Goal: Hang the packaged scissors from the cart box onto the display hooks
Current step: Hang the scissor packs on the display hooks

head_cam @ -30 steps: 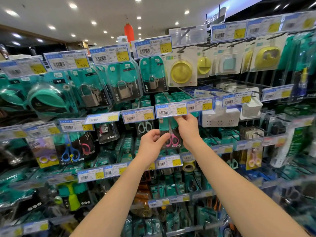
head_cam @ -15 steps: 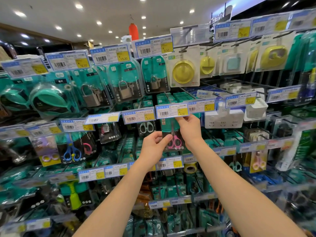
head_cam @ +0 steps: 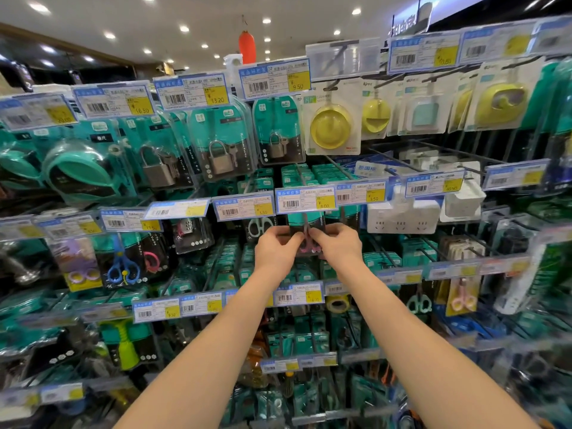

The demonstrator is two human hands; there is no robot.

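A pack of pink-handled scissors hangs in the middle of the display wall, just below a blue-and-yellow price tag. My left hand pinches the pack's left edge. My right hand pinches its right edge. Both hands cover most of the pack; only the blades and pink handles show between them. The hook behind the tag is hidden. The cart box is out of view.
Rows of hooks with price tags fill the wall. White-handled scissors hang just left of my hands, white power strips just right. Padlocks hang above, blue scissors at left, tape below.
My left hand has risen to the pack's left edge and my right hand has dropped from the pack's top to its right edge. The two hands now sit level and closer together.
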